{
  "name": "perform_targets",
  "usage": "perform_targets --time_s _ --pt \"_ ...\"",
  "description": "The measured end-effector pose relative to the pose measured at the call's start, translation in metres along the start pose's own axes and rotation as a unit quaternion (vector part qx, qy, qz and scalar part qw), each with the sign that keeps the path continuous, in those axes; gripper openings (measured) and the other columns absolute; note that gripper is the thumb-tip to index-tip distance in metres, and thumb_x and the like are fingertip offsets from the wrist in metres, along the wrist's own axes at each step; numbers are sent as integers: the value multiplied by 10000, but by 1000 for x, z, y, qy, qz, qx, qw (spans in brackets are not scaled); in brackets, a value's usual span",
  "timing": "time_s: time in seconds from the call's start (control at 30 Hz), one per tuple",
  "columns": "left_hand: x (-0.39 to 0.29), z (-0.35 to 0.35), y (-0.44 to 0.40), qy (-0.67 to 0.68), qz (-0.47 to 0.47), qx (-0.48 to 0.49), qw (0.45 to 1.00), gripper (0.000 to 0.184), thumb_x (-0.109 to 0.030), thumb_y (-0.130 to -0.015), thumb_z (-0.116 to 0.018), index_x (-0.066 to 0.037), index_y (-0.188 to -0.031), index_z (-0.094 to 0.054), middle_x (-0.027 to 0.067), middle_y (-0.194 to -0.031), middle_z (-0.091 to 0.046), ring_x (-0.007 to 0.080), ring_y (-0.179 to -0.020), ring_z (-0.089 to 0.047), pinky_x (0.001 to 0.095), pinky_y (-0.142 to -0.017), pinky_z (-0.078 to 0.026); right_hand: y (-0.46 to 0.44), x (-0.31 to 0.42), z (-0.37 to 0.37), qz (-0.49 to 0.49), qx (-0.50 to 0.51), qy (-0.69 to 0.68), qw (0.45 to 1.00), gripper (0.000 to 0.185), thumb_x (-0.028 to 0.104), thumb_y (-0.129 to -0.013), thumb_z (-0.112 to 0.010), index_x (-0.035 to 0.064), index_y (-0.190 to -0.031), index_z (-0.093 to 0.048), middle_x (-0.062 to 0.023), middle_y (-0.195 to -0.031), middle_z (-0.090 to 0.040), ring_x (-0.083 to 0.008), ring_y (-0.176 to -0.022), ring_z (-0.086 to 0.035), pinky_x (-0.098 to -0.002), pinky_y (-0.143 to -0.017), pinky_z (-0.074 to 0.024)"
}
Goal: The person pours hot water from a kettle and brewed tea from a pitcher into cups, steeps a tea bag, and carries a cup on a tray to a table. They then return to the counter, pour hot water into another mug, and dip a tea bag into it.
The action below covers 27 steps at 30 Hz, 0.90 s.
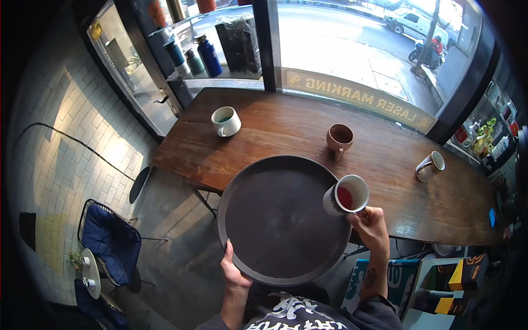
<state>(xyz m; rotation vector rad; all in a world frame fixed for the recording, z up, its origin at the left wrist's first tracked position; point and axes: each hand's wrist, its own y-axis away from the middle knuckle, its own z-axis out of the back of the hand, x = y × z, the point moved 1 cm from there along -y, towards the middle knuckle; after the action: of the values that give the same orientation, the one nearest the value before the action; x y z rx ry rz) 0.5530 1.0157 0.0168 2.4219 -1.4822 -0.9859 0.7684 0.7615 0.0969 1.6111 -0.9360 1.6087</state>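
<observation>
My left hand (pixel 235 270) grips the near left rim of a round black tray (pixel 275 220), thumb on top and the fingers hidden beneath. In my right hand (pixel 372 224) is a white mug (pixel 336 199) with red liquid inside, held by its handle over the tray's right edge. Whether the mug's base touches the tray I cannot tell. Beyond the tray, a brown mug (pixel 339 144) stands on the wooden table (pixel 275 129). A white mug with a green inside (pixel 226 122) is at the table's far left, and another white mug (pixel 429 166) stands at the right.
A window with a glass shelf of bottles (pixel 209 58) borders the table's far side. Blue cushioned chairs (pixel 113 242) and a small white table (pixel 91 272) are at the lower left. Boxes (pixel 465 272) stand at the lower right. A blue-lit device (pixel 492 218) is near the table's right end.
</observation>
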Motion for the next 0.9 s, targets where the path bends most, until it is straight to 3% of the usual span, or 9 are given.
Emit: perform_targets --time_s 0.03,0.17,0.3,0.53,0.63,0.7,0.77,0.9 --pt "-1 7 5 8 -7 9 1000 545 -428 -1013 -464 -46 -1401 -470 133 -1368 -558 327 -1224 -555 476 -1053 -436 1 -2 -11 20 33 28 999 174 27 -902 -700 -49 -1057 -714 7 -891 -691 -41 -820 -567 -226 -716 -483" --pt "-12 41 25 22 -26 9 999 553 -426 -1023 -438 -35 -1413 -454 146 -1388 -543 335 -1241 -547 481 -1059 -434 10 -4 -69 -77 139 49 986 179 55 -898 -718 -12 -1063 -738 14 -857 -708 -34 -814 -568 -232 -738 -489" --pt "-33 82 54 50 -62 5 997 563 -428 -1028 -423 -28 -1423 -441 151 -1407 -529 342 -1253 -542 490 -1068 -431 26 -32 -129 -69 230 105 965 227 144 -872 -767 18 -1059 -741 -19 -787 -711 -24 -772 -543 -265 -723 -493" --pt "-85 182 119 128 -121 -4 984 565 -426 -1022 -439 -27 -1421 -453 147 -1415 -531 352 -1253 -546 497 -1075 -432 70 -52 -246 -87 300 64 948 198 146 -871 -770 -2 -999 -740 3 -781 -704 -25 -779 -541 -260 -716 -488" --pt "-99 243 139 146 -145 -60 977 552 -423 -1014 -458 -33 -1403 -485 138 -1410 -541 350 -1250 -548 491 -1077 -429 84 -76 -288 -101 337 30 936 190 142 -884 -759 -9 -999 -739 31 -788 -682 -20 -776 -528 -239 -703 -473" --pt "-106 280 152 154 -159 -115 968 547 -423 -1009 -468 -36 -1395 -501 134 -1410 -544 349 -1247 -549 488 -1077 -427 91 -83 -318 -109 321 -11 941 180 141 -894 -752 -23 -966 -729 52 -768 -643 -13 -749 -486 -227 -658 -437" --pt "-116 303 161 207 -158 -70 963 547 -420 -1001 -487 -36 -1390 -511 129 -1405 -551 345 -1252 -544 481 -1074 -424 89 -104 -336 -122 328 72 934 197 171 -911 -739 -19 -895 -694 111 -696 -490 -9 -637 -358 -226 -529 -284" --pt "-117 357 168 219 -190 -147 946 556 -419 -999 -492 -33 -1398 -503 127 -1406 -550 342 -1262 -532 480 -1078 -414 83 -132 -380 -152 319 63 933 279 226 -954 -689 10 -799 -604 103 -670 -444 -7 -610 -330 -236 -512 -247"
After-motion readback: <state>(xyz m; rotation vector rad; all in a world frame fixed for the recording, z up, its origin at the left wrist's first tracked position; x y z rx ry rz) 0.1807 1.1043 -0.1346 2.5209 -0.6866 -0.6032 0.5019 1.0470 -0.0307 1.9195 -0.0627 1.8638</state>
